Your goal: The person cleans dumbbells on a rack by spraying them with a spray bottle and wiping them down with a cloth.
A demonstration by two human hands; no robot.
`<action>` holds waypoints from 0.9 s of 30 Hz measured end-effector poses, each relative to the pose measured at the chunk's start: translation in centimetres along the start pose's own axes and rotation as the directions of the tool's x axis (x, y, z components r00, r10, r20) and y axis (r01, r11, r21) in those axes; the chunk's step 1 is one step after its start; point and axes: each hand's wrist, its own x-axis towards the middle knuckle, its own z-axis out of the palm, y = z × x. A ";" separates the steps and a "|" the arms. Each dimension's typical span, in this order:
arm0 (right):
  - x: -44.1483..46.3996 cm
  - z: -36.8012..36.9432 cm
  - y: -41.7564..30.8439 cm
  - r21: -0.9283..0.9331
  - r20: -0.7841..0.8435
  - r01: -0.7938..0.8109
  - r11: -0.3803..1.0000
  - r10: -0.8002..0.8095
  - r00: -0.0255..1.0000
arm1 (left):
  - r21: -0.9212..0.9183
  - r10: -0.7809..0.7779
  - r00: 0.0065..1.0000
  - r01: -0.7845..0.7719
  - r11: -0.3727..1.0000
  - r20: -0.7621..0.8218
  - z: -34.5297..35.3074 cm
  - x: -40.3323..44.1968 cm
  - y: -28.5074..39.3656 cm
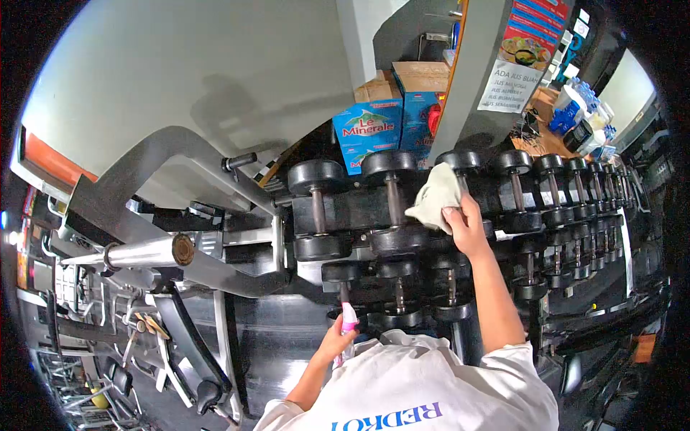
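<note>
In my right hand (467, 224) is a pale cloth (438, 197), pinched between closed fingers. The cloth lies over the handle area of a black dumbbell (460, 159) on the upper rack row and hides much of it. My left hand (336, 339) is wrapped round a pink and white spray bottle (349, 320), held upright low in front of my body. Just beyond the bottle's nozzle sits a dumbbell (341, 271) of the lower row. Two larger dumbbells, one at the row's left end (316, 208) and its neighbour (393, 205), stand left of the cloth.
Two rows of dumbbells run off to the right along the rack. Blue cartons (370, 129) stand behind it, beside a grey pillar (478, 79) with posters. A weight machine with a thick bar end (182, 250) juts in at left. A wooden counter (535, 129) holds bottles and cables.
</note>
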 end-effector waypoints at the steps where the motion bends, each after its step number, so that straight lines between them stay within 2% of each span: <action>1: -0.4 0.0 -1.3 0.002 -0.005 -0.001 1.000 0.001 1.000 | 0.006 -0.001 1.000 0.001 1.000 0.001 0.6 0.2 1.1; 3: -1.1 0.4 -3.5 0.019 -0.104 0.012 1.000 -0.010 0.995 | -0.003 -0.071 0.997 0.071 0.997 0.008 1.8 1.0 2.8; 4: -1.3 0.4 -3.6 -0.101 -0.044 0.115 0.988 -0.120 0.992 | 0.042 0.008 1.000 -0.008 0.999 -0.004 2.4 1.9 2.6; 5: -1.5 0.8 -2.6 -0.209 0.072 0.224 0.952 -0.213 0.974 | 0.048 0.009 1.000 -0.009 0.999 -0.001 3.0 2.2 2.8; 6: -1.7 2.2 -1.8 -0.304 0.103 0.340 0.890 -0.324 0.940 | -0.024 0.037 0.999 -0.037 0.999 -0.011 3.9 2.2 5.4; 7: -2.7 3.6 0.2 -0.452 0.228 0.362 0.816 -0.286 0.931 | -0.097 0.063 0.998 -0.065 0.993 -0.024 4.5 2.5 7.2; 8: -3.3 5.4 2.2 -0.496 0.383 0.402 0.770 -0.222 0.897 | -0.047 0.090 0.995 -0.092 0.995 -0.042 4.6 3.4 6.7; 9: -4.4 7.7 4.4 -0.555 0.401 0.446 0.703 -0.243 0.883 | -0.045 0.084 0.995 -0.086 0.995 -0.045 4.9 3.5 7.3; 11: -4.6 9.6 4.3 -0.629 0.333 0.380 0.678 -0.207 0.920 | -0.137 0.181 0.977 -0.195 0.971 -0.110 5.5 3.5 9.5; 12: -4.0 10.4 4.4 -0.621 0.337 0.387 0.682 -0.213 0.917 | -0.111 0.168 0.976 -0.184 0.977 -0.138 5.7 3.3 10.3; 14: -3.4 12.1 4.6 -0.671 0.435 0.321 0.668 0.004 0.901 | -0.131 0.159 0.972 -0.182 0.974 -0.173 5.9 2.7 10.5; 15: -3.2 13.2 5.0 -0.667 0.437 0.321 0.672 0.004 0.899 | -0.157 0.160 0.967 -0.193 0.969 -0.200 6.1 2.4 10.7; 17: -2.7 15.8 6.5 -0.785 0.493 0.392 0.479 0.101 0.864 | -0.178 0.148 0.968 -0.186 0.966 -0.204 6.6 1.6 11.4; 18: -2.5 17.1 7.3 -0.785 0.489 0.390 0.481 0.096 0.867 | -0.194 0.142 0.970 -0.181 0.964 -0.196 6.7 1.5 10.9; 20: -2.2 18.9 8.1 -0.812 0.516 0.408 0.419 0.185 0.837 | -0.250 0.144 0.975 -0.184 0.951 -0.170 6.8 0.7 10.3; 21: -1.9 18.6 7.9 -0.818 0.504 0.397 0.417 0.185 0.844 | -0.268 0.134 0.976 -0.176 0.947 -0.170 6.9 0.4 10.2; 23: -1.6 17.4 7.8 -0.698 0.567 0.394 0.598 0.125 0.814 | -0.282 0.140 0.977 -0.180 0.942 -0.158 6.9 0.0 9.6; 25: -0.8 13.8 4.8 -0.524 0.639 0.364 0.770 0.073 0.765 | -0.267 0.133 0.982 -0.164 0.950 -0.131 6.3 -0.9 9.2; 27: -1.5 10.9 4.6 -0.430 0.584 0.310 0.848 0.000 0.811 | -0.262 0.135 0.985 -0.158 0.952 -0.104 5.4 -1.0 9.1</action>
